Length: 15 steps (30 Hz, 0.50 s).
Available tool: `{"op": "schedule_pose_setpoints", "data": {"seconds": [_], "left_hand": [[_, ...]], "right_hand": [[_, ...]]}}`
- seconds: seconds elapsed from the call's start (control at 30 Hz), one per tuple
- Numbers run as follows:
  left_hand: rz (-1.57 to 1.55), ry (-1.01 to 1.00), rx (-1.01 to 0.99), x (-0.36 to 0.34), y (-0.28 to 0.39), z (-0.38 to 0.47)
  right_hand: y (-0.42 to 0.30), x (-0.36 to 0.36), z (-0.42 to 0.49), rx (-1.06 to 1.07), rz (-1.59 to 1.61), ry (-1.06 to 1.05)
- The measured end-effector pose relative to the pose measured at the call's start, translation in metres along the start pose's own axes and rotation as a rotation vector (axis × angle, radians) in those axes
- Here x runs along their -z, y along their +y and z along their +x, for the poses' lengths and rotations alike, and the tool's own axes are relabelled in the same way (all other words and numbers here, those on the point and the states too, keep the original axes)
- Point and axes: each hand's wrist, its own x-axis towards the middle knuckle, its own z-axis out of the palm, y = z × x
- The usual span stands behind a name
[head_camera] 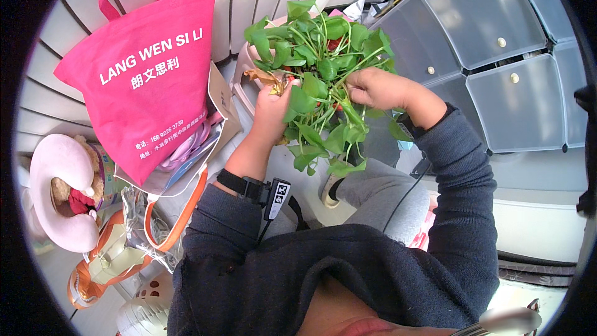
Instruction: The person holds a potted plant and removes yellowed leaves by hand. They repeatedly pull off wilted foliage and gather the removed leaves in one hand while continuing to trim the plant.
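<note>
A leafy green pothos plant [326, 56] stands in front of me, its stems trailing down towards my legs. Small patches of red show between the leaves, while the pot is mostly hidden. My left hand [273, 107] is at the plant's left side, with withered brown leaves [262, 77] pinched between thumb and fingers. On the right, my right hand [382, 87] reaches in among the stems. Its thumb and bent fingers close around a green stem [346, 87], though foliage partly covers the fingertips.
A pale pink plastic bin or stand [241, 67] is behind the plant. To the left, a bright pink bag [144, 60] with writing leans in a paper bag [224, 107], near a pink neck pillow [44, 186]. Translucent storage drawers [485, 14] stand right; a white radiator [252, 4] lines the back.
</note>
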Motion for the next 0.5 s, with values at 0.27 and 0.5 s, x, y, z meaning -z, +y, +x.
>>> {"op": "schedule_pose_setpoints", "data": {"seconds": [0.27, 0.5], "left_hand": [[-0.051, -0.016, 0.064, 0.001, 0.002, 0.0], [-0.055, 0.0, 0.052, 0.001, 0.004, -0.001]], "right_hand": [[0.007, 0.01, -0.001, -0.055, 0.237, -0.102], [0.015, 0.01, -0.003, -0.127, 0.521, -0.105]]}}
